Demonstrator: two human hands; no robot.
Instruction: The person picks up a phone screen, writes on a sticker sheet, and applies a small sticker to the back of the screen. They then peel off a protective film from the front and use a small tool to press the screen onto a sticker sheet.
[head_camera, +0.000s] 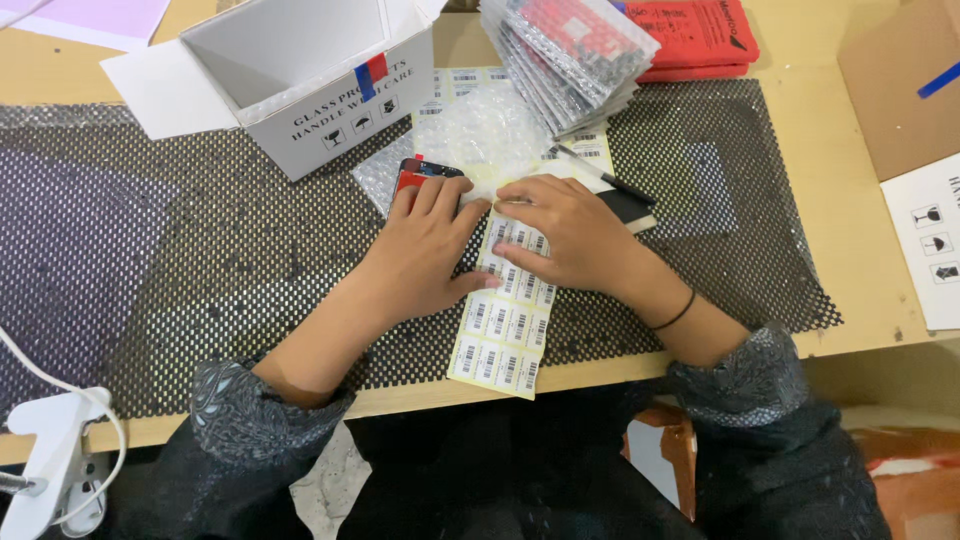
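Open white cardboard box (300, 90) at mat's far left edge. Stack of bubble-wrapped packets (565, 55) beside red flat packs (700, 35). Black pen (603, 175) on black mesh mat (200, 250). White clamp (55, 460) near left.

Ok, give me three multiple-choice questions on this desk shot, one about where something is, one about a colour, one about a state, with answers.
1. Where does the sheet of barcode labels lie?
A. inside the white box
B. on the mesh mat, under both hands, its near end at the table's near edge
C. on the red packets

2. What colour is the band on the right wrist?
A. black
B. white
C. yellow

3. How is the white box?
A. taped shut
B. crushed flat
C. open, flaps folded out

Answers:
1 B, the left hand and right hand press on the sheet where it lies on the black mesh mat.
2 A, a thin black band circles that wrist.
3 C, its flaps stand out and the inside shows.
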